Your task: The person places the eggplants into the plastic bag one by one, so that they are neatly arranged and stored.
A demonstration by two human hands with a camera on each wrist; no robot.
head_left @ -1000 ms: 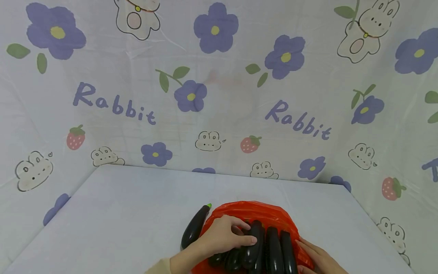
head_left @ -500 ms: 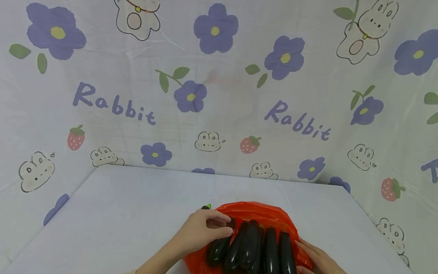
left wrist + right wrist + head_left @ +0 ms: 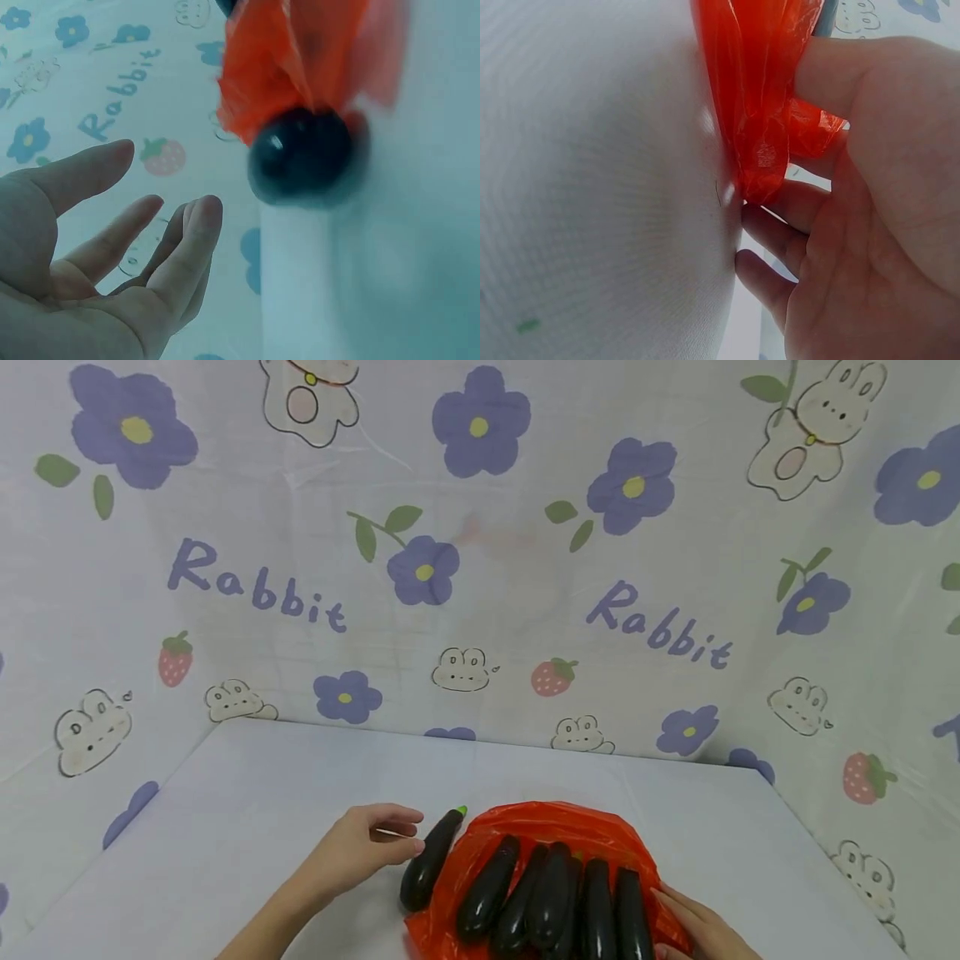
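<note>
A red plastic bag [image 3: 558, 817] lies spread on the table in the head view, with several dark eggplants [image 3: 487, 893] side by side in it. One loose eggplant [image 3: 431, 864], green at its stem tip, lies just outside the bag's left side. My left hand [image 3: 356, 847] holds nothing; its fingertips reach the loose eggplant's left side in the head view. The left wrist view shows its fingers spread, apart from the eggplant's rounded end [image 3: 300, 157]. My right hand [image 3: 701, 927] holds the bag's right side, red plastic [image 3: 761, 142] between thumb and fingers in the right wrist view.
The white table [image 3: 300, 777] stretches to the left and behind the bag. A pale cloth [image 3: 510, 610] printed with rabbits, flowers and strawberries hangs behind the table and along its sides.
My left hand has moved left from the eggplants inside the bag, past its rim, to the loose eggplant outside. The leftmost eggplant in the bag is now uncovered. My right hand stays at the bag's right side.
</note>
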